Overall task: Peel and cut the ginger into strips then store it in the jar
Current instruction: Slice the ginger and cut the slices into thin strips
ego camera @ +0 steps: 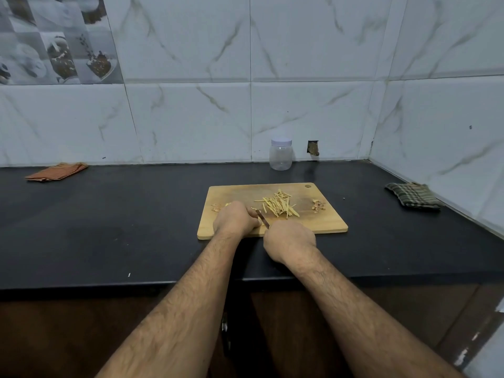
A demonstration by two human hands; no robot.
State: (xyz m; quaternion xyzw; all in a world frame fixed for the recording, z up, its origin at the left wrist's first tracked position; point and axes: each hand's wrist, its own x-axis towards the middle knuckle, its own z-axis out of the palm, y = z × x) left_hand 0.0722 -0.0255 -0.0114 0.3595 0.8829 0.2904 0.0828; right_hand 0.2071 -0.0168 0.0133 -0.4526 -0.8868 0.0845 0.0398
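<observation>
Ginger strips [278, 206] heaped on board [321, 223], knife [262, 218] gripped by right hand [289, 241], left hand [235, 220] curled fingers pressed down, held item hidden, lidded jar [280, 154] behind.

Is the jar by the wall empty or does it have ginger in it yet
Empty. The jar is clear and nothing shows inside, its lid is on, and the ginger strips lie on the board.

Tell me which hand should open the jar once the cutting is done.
Probably the left hand: the right hand holds the knife, while the left only steadies ginger. The lidded jar stands behind the board.
</observation>
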